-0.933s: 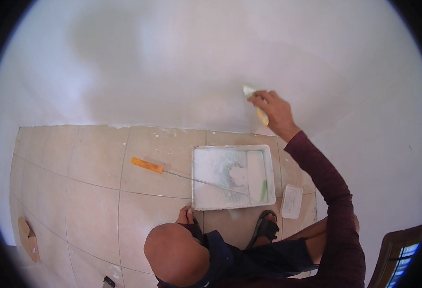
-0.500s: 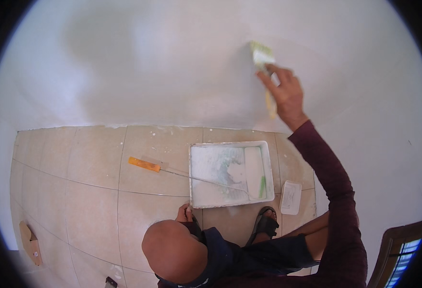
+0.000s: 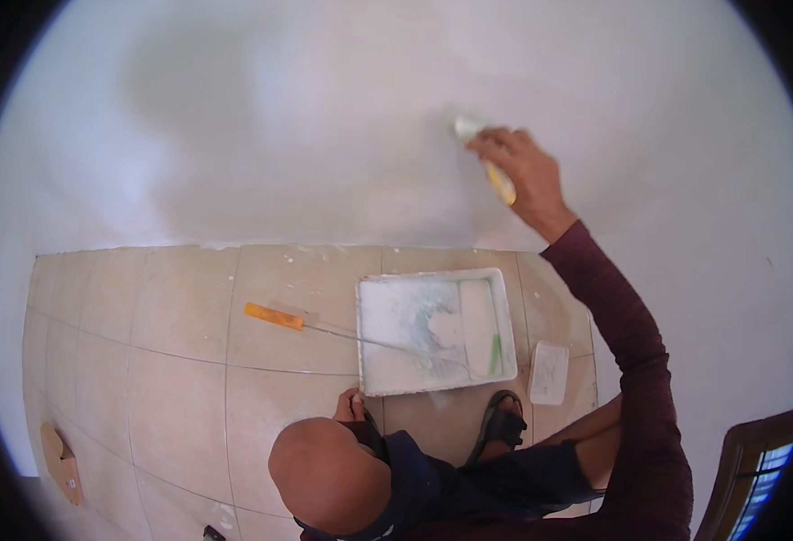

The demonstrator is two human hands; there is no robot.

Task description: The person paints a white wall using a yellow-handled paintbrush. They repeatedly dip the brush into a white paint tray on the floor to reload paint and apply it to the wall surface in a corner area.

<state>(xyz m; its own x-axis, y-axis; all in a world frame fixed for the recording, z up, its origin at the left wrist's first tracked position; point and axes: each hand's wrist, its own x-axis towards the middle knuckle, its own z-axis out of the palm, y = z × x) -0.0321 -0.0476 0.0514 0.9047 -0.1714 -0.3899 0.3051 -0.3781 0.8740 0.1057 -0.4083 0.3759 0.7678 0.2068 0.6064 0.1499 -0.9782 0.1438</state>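
Observation:
My right hand [image 3: 521,176] is closed around a paintbrush [image 3: 502,184] with a yellow handle. Its pale, paint-covered bristles press against the white wall, with the brush tilted to the upper left. Beside my bent knee, my left hand [image 3: 348,405] is low, by the near left corner of the paint tray [image 3: 360,338]. Its fingers look curled together, and whatever they may hold is hidden. White paint coats the tray, and a paint roller [image 3: 273,316] rests across it, its white sleeve at the right end and its orange handle over the floor tiles.
Right of the tray sits a small white plastic container [image 3: 550,372]. My sandalled foot [image 3: 502,424] is close to the tray's near edge. A brown cardboard piece [image 3: 61,463] lies at the far left. Paint specks dot the tiles along the wall's base. A wooden-framed window [image 3: 757,473] is at lower right.
The brush has moved down and slightly left on the wall, and its handle has swung toward a flatter slant. My left hand stays by the tray corner.

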